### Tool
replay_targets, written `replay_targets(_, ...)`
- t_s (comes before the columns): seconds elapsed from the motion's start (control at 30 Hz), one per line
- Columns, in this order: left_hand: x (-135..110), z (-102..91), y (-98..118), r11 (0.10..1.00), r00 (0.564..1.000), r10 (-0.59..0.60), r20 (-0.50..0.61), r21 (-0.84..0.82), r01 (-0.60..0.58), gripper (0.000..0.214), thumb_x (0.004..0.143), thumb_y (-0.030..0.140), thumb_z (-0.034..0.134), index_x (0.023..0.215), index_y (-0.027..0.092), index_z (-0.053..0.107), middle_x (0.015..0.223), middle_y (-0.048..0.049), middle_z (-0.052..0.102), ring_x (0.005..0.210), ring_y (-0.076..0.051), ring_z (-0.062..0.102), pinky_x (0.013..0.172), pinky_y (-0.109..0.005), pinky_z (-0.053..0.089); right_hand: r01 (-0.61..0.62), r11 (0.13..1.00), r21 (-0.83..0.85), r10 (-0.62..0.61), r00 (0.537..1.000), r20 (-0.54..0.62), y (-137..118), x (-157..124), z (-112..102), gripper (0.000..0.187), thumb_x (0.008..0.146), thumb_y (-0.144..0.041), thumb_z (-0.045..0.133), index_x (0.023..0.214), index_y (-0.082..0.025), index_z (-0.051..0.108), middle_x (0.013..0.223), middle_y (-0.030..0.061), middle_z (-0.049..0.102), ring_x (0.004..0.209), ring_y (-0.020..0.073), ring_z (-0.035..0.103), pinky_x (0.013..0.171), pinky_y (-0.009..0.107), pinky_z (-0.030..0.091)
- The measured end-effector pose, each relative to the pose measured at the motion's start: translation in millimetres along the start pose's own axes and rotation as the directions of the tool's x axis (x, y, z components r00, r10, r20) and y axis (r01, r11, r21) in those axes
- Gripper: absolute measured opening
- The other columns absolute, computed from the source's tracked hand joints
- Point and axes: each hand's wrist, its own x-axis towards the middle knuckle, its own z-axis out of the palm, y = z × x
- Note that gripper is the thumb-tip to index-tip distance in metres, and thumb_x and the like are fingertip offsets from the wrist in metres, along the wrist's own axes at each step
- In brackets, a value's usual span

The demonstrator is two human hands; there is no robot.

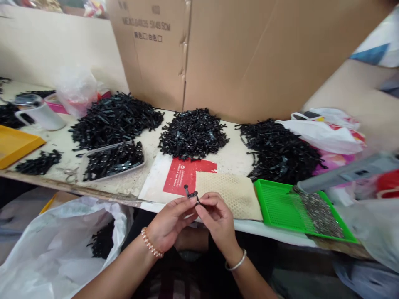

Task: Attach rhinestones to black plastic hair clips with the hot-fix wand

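My left hand (170, 222) and my right hand (218, 218) meet at the table's front edge, fingers pinched together on a small black plastic piece (190, 194). The piece sticks up between the fingertips. A beaded bracelet is on my left wrist, a metal bangle on my right. Just behind the hands lie a beige mesh pad (232, 192) and a red and white paper (183, 176).
Three heaps of black plastic parts (193, 133) lie along the table before a cardboard wall (243, 54). A clear tray of parts (112, 161), a white mug (42, 114), a yellow tray (15, 143), a green tray (280, 205) with small metal bits, and a white bag (59, 249) below left.
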Motion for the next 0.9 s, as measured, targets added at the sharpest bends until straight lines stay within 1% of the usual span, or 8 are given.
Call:
replay_targets(0.13, 10, 15.3, 1, 0.988, 0.999, -0.039, 0.002, 0.152, 0.038, 0.022, 0.066, 0.027, 0.080, 0.078, 0.012, 0.070, 0.085, -0.0064, 0.072, 0.075, -0.013, 0.065, 0.073, -0.023, 0.053, 0.162, 0.918, -0.362, -0.254, 0.941, -0.222, -14, -6, -45, 0.031, 0.078, -0.028, 0.070, 0.107, -0.025, 0.059, 0.114, 0.0062, 0.047, 0.110, 0.0231, 0.047, 0.096, 0.040, 0.042)
replay_targets(0.2, 23, 31.9, 5, 0.972, 0.999, -0.048, -0.008, 0.229, 0.049, 0.013, 0.072, 0.023, 0.075, 0.076, 0.012, 0.068, 0.083, -0.0069, 0.072, 0.070, -0.013, 0.066, 0.070, -0.025, 0.055, 0.208, 0.857, -0.472, -0.451, 0.745, -0.492, -25, 4, -83, 0.048, 0.075, -0.027, 0.073, 0.118, -0.028, 0.051, 0.121, 0.0050, 0.041, 0.116, 0.0224, 0.042, 0.103, 0.042, 0.034)
replay_targets(0.27, 39, 53.6, 6, 0.956, 0.999, -0.040, 0.007, 0.290, 0.037, 0.007, 0.077, 0.016, 0.069, 0.073, 0.012, 0.067, 0.079, -0.0057, 0.072, 0.066, -0.012, 0.066, 0.065, -0.024, 0.055, 0.203, 0.859, -0.470, -0.498, 0.543, -0.676, -33, 21, -123, 0.060, 0.076, -0.025, 0.073, 0.127, -0.030, 0.040, 0.129, 0.0045, 0.037, 0.117, 0.0189, 0.041, 0.104, 0.038, 0.033)
replay_targets(0.33, 58, 77.2, 3, 0.941, 0.998, -0.042, 0.046, 0.338, 0.024, 0.007, 0.079, 0.011, 0.066, 0.072, 0.011, 0.066, 0.075, -0.0050, 0.071, 0.063, -0.011, 0.066, 0.060, -0.022, 0.055, 0.175, 0.901, -0.397, -0.419, 0.589, -0.691, -34, 42, -153, 0.076, 0.072, -0.027, 0.076, 0.132, -0.030, 0.031, 0.134, 0.0053, 0.035, 0.116, 0.0174, 0.043, 0.104, 0.036, 0.034)
replay_targets(0.47, 92, 112.9, -17, 0.907, 0.987, -0.103, 0.120, 0.420, 0.044, 0.008, 0.079, 0.010, 0.065, 0.071, 0.010, 0.065, 0.073, -0.0064, 0.070, 0.061, -0.011, 0.065, 0.053, -0.018, 0.053, 0.082, 0.969, -0.233, -0.194, 0.838, -0.511, -26, 80, -167, 0.057, 0.076, -0.036, 0.071, 0.123, -0.026, 0.039, 0.104, 0.0037, 0.058, 0.089, 0.0161, 0.058, 0.078, 0.030, 0.051)
replay_targets(0.6, 111, 120.3, -37, 0.850, 0.980, -0.173, 0.095, 0.518, 0.100, 0.012, 0.076, 0.010, 0.069, 0.066, 0.009, 0.063, 0.068, -0.0071, 0.069, 0.057, -0.012, 0.064, 0.051, -0.020, 0.054, 0.073, 0.977, -0.199, -0.148, 0.908, -0.392, -36, 87, -163, 0.046, 0.079, -0.036, 0.067, 0.117, -0.024, 0.045, 0.084, -0.0007, 0.058, 0.069, 0.0127, 0.056, 0.055, 0.021, 0.048)
replay_targets(0.7, 114, 117.2, -44, 0.825, 0.980, -0.177, 0.095, 0.557, 0.095, 0.011, 0.075, 0.009, 0.069, 0.066, 0.008, 0.062, 0.066, -0.0059, 0.067, 0.053, -0.011, 0.062, 0.050, -0.021, 0.055, 0.094, 0.981, -0.170, -0.160, 0.885, -0.438, -44, 78, -180, 0.045, 0.076, -0.034, 0.070, 0.115, -0.024, 0.049, 0.078, -0.0021, 0.056, 0.060, 0.0110, 0.053, 0.046, 0.019, 0.042)
replay_targets(0.9, 114, 123.6, -43, 0.790, 0.971, -0.230, 0.070, 0.597, 0.144, 0.011, 0.073, 0.010, 0.071, 0.066, 0.009, 0.063, 0.066, -0.0047, 0.066, 0.053, -0.009, 0.060, 0.051, -0.019, 0.053, 0.137, 0.987, -0.086, -0.157, 0.674, -0.722, -19, 54, -234, 0.033, 0.074, -0.038, 0.072, 0.095, -0.018, 0.055, 0.047, -0.0097, 0.038, 0.039, 0.0073, 0.033, 0.040, 0.018, 0.031)
